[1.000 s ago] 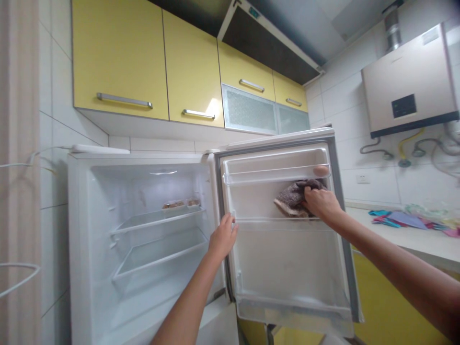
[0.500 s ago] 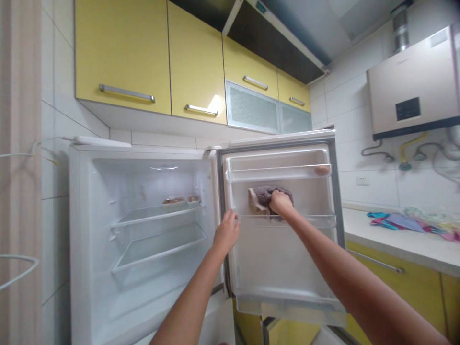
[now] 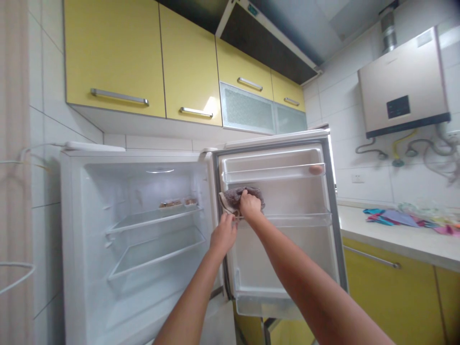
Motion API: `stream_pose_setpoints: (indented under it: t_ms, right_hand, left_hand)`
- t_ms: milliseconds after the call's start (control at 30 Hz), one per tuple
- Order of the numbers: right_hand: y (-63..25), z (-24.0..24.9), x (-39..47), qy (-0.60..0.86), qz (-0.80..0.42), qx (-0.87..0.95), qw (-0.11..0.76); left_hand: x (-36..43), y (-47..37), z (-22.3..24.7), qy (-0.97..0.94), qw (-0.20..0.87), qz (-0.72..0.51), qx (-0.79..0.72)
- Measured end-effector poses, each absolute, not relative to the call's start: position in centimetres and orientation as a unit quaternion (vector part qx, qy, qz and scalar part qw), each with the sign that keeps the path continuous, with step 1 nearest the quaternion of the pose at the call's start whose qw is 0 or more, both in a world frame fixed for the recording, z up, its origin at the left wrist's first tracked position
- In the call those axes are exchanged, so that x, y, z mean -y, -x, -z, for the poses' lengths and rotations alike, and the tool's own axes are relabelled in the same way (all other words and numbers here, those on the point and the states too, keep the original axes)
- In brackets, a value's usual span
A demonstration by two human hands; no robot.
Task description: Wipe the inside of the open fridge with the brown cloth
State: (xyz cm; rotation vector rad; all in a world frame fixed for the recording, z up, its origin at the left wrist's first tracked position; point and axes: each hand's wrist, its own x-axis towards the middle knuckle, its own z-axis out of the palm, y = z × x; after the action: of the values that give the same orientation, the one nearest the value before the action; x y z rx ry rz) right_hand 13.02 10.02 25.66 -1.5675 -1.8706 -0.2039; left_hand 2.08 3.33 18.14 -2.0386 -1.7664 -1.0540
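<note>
Cloth: the grey-brown cloth point(image 3: 233, 195) lay bunched against the inside of the fridge door point(image 3: 309, 239), near its hinge side, just above the middle rail point(image 3: 287, 220); a pale edge hung loose towards the left hand point(image 3: 223, 232)
Right hand: the right hand point(image 3: 250, 205) was clenched on the cloth, knuckles outward, pinning it to the door
Left hand: its fingers stood upright at the door's inner edge, just below the cloth's pale corner; whether they gripped the edge or only rested there could not be told
Cloth's feel: it looked light, limp and fuzzy, likely thick enough to bunch without slipping; the gathered middle seemed the best hold, with the loose edge apt to snag on the rail
Door lining: smooth white plastic, rounded at the corners, probably slick under a hand; the clear rails looked stiff but thin, so a heavy push might have strained them
Top rail: a brown, rounded, egg-like thing point(image 3: 316, 169) sat at its far end; if an egg, it was fragile
Fridge shelves: flat, glassy panels; two small food packs point(image 3: 170, 204) point(image 3: 190, 201) sat on the upper shelf point(image 3: 143, 221)
Worktop: bright, crumpled cloths point(image 3: 398, 218) lay on the pale, smooth worktop point(image 3: 359, 227)
</note>
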Motion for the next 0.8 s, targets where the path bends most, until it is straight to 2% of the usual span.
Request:
stream_pose_setpoints:
  t_ms: [533,800]
  right_hand:
    - [-30.2,-26.3,-10.4,0.701,0.167,0.609,0.331]
    - [-30.9,-24.3,-11.0,0.73,0.144,0.57,0.348]
  left_hand:
    - [-3.4,-1.5,-18.1,0.709,0.103,0.365,0.594]
    - [-3.5,-1.4,-18.0,0.705,0.103,0.378,0.592]
